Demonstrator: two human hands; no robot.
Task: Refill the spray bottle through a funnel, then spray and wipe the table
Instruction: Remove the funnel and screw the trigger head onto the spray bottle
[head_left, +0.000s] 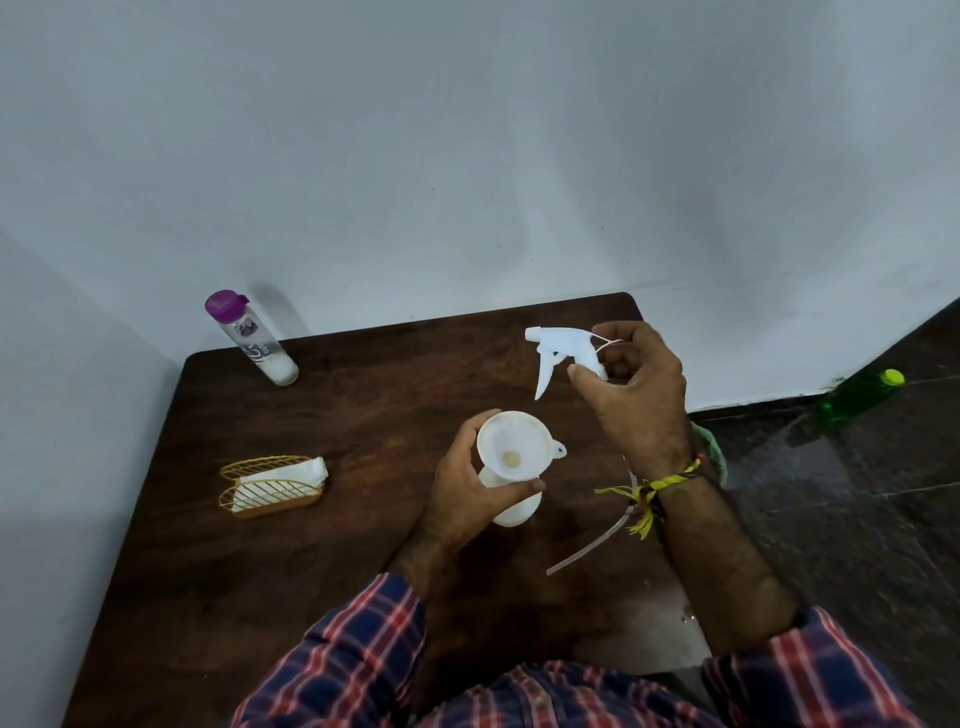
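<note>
A white funnel (515, 446) sits in the neck of the white spray bottle (515, 508) near the middle of the dark wooden table (363, 395). My left hand (470, 491) grips the bottle just under the funnel. My right hand (636, 387) holds the white trigger spray head (556, 358) in the air above and right of the funnel. The head's thin clear dip tube (587, 551) hangs down past my wrist toward the table. A clear water bottle with a purple cap (254, 340) stands at the table's far left corner.
A gold wire holder with white napkins (272, 486) stands on the left of the table. A green bottle with a yellow cap (852, 397) lies on the dark floor to the right. Grey walls close in behind and to the left.
</note>
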